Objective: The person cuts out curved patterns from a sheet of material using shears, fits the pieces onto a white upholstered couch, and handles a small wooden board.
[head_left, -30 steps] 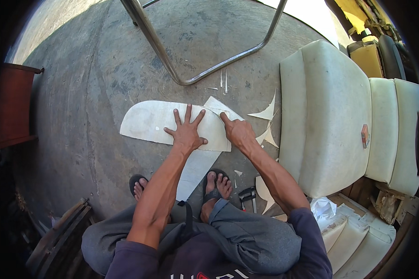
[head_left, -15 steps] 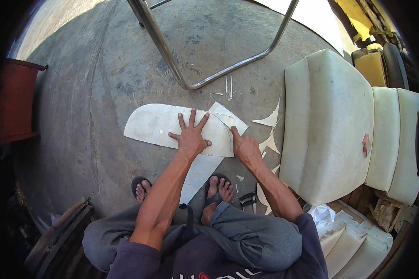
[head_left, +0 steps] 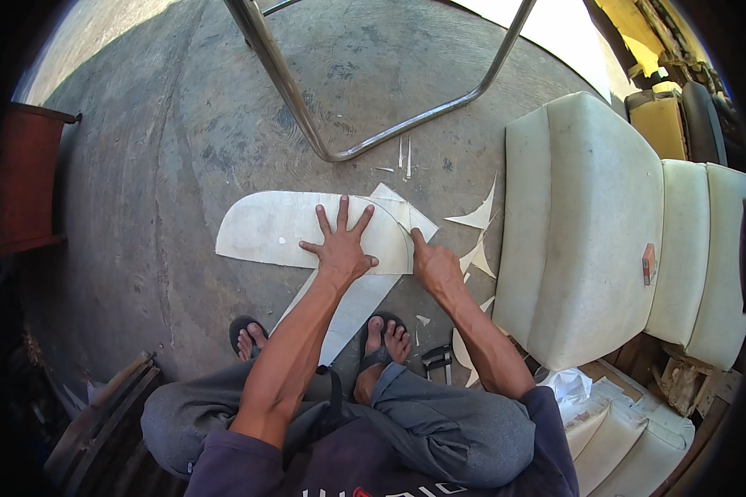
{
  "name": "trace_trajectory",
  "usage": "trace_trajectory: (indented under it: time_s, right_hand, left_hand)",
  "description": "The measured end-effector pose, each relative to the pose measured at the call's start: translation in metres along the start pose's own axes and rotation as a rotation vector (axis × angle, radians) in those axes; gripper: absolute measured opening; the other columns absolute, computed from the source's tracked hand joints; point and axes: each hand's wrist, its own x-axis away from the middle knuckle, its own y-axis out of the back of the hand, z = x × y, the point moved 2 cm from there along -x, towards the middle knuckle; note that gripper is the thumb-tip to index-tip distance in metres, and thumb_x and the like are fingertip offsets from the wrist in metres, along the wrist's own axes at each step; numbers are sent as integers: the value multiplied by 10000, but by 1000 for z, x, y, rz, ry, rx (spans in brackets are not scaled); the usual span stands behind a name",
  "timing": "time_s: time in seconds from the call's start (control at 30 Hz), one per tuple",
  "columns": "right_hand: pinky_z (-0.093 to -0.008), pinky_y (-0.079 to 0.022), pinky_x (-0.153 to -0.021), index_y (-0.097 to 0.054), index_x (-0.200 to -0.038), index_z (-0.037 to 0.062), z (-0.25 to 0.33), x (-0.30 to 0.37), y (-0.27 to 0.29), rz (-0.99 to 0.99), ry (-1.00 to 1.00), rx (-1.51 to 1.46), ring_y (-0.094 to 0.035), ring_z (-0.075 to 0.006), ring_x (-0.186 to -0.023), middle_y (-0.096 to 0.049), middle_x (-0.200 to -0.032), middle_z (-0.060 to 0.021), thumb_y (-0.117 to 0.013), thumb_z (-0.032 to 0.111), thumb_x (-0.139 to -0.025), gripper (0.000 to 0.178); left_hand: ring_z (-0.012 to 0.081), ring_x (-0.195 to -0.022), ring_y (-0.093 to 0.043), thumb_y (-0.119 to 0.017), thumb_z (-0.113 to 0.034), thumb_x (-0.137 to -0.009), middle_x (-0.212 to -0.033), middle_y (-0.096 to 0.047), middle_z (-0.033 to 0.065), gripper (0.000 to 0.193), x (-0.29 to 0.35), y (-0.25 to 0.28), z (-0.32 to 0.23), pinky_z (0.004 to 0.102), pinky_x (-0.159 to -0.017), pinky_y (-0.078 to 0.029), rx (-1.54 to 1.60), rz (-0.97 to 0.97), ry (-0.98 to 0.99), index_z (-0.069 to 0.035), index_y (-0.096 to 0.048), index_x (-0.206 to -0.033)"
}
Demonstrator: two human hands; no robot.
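A white flat panel (head_left: 265, 225) with a rounded left end lies on the floor in front of me. Spread wide on top of it, my left hand (head_left: 342, 248) presses it down with an open palm. Beneath it a second white sheet (head_left: 352, 311) runs slantwise, its far corner (head_left: 414, 217) sticking out past the panel's curved right edge. At that edge is my right hand (head_left: 437, 263), its index finger stretched forward and its other fingers curled. Whatever the curled fingers hold is hidden. Several pointed white offcuts (head_left: 475, 214) lie to its right.
A bent metal tube frame (head_left: 340, 155) stands beyond the panel. Large off-white cushions (head_left: 588, 232) sit at the right, with a small red box (head_left: 648, 263) on one. A black clamp-like tool (head_left: 438, 362) lies near my right foot. A red container (head_left: 29, 178) stands far left.
The rounded panel has turned slightly, its left end coming toward me. More of the lower sheet now shows left of my left forearm. Both hands stay in nearly the same place.
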Motion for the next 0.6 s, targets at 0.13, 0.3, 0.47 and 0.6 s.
trace_trajectory:
  time_s: [0.13,0.3,0.47,0.6]
  right_hand:
    - [-602,-539,-704,-435,-1288,66,3,6,-7,13,-42,-69,-690,-506,-791,-682,-796,-300,-449,105,-945,346]
    - [-594,-545,-698,-442,-1266,49,1,13,-11,-6,-69,-86,-695,-502,-797,-680,-799,-309,-446,107,-948,323]
    - [-582,-552,-693,-450,-1260,41,3,9,-6,-37,-83,-114,-700,-495,-799,-684,-822,-312,-441,104,-954,312]
    - [-581,-553,-697,-457,-1246,37,6,19,-15,-8,-130,-155,-701,-498,-808,-689,-844,-312,-445,98,-951,302]
  left_hand:
    - [522,-1511,67,-862,-479,-703,-1708,17,18,1112,-1,-3,0,905,-963,-252,-1,-2,-2,-478,-183,-1584]
    - [535,-1505,73,-862,-489,-701,-1709,41,22,1120,-2,-1,-2,908,-957,-251,-9,-21,-16,-471,-179,-1588]
    - [531,-1505,83,-886,-513,-657,-1709,63,27,1187,-3,2,-7,909,-960,-246,-25,-2,-24,-483,-151,-1589]
    - [512,-1513,81,-898,-495,-647,-1709,54,18,1191,-2,-4,-7,902,-969,-250,-22,18,8,-488,-165,-1585]
